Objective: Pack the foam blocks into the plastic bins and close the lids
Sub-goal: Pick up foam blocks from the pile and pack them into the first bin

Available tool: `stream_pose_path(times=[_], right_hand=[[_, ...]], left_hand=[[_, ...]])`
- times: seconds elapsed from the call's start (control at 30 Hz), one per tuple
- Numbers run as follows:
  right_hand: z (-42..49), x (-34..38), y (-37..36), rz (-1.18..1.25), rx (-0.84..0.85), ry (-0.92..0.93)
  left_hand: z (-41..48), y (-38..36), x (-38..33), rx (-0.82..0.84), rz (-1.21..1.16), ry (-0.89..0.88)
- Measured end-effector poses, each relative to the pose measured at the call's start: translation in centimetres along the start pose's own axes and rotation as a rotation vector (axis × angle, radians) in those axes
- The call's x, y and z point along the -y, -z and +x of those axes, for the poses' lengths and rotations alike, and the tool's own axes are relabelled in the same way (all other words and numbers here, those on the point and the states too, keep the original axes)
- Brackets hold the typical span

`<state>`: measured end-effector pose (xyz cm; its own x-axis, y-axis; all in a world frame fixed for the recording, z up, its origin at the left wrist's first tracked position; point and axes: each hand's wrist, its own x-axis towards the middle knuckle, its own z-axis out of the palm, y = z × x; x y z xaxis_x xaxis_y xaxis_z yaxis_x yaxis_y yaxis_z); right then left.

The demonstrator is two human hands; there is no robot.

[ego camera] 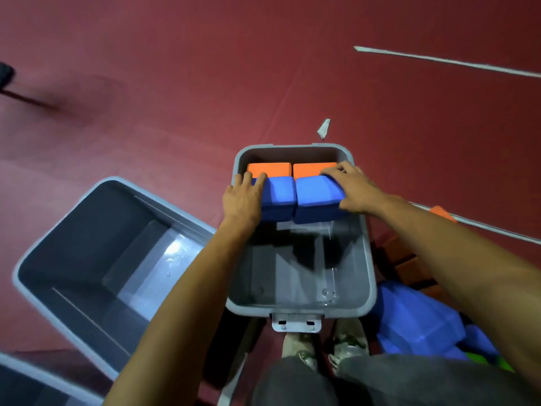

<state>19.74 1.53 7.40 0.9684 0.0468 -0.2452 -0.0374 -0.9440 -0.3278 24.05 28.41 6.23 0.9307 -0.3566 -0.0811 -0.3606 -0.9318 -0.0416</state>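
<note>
A grey plastic bin (pixel 367 259) stands on the floor in front of me. At its far end lie two orange foam blocks (pixel 270 169), (pixel 310 169). Just nearer are two blue foam blocks (pixel 281 197), (pixel 317 197) side by side, raised above the bin floor. My left hand (pixel 241 200) grips the left blue block from its left side. My right hand (pixel 352 187) grips the right blue block from its right side, fingers over its top far edge. The near half of the bin holds nothing.
A second grey bin (pixel 96 206) with nothing in it stands at the left, and a third bin's corner (pixel 35 376) shows at bottom left. More blue foam blocks (pixel 415 320) are piled at right, with a green piece (pixel 497 360) and an orange block (pixel 442 213). My shoes (pixel 322 344) are below the bin.
</note>
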Motion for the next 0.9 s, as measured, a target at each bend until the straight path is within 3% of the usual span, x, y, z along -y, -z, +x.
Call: stream_pose_path(times=[0.13,0.47,0.73,0.9], right_hand=[[2.4,-2.4,-3.1,-0.107,0.058,0.002],[8.4,-6.3,-10.1,-0.253,0.008,0.045],[8.7,-6.9,-13.4,-0.311,-0.178,0.092],[8.6,-5.6,-13.5,-0.395,-0.078,0.004]], left_hand=[[3.0,-4.0,0.1,-0.010,0.028,-0.032],[8.9,-11.2,0.7,0.077,0.136,-0.084],[8.5,-14.0,0.7,0.051,0.136,0.010],[8.1,-13.8,-0.1,0.067,0.117,0.049]])
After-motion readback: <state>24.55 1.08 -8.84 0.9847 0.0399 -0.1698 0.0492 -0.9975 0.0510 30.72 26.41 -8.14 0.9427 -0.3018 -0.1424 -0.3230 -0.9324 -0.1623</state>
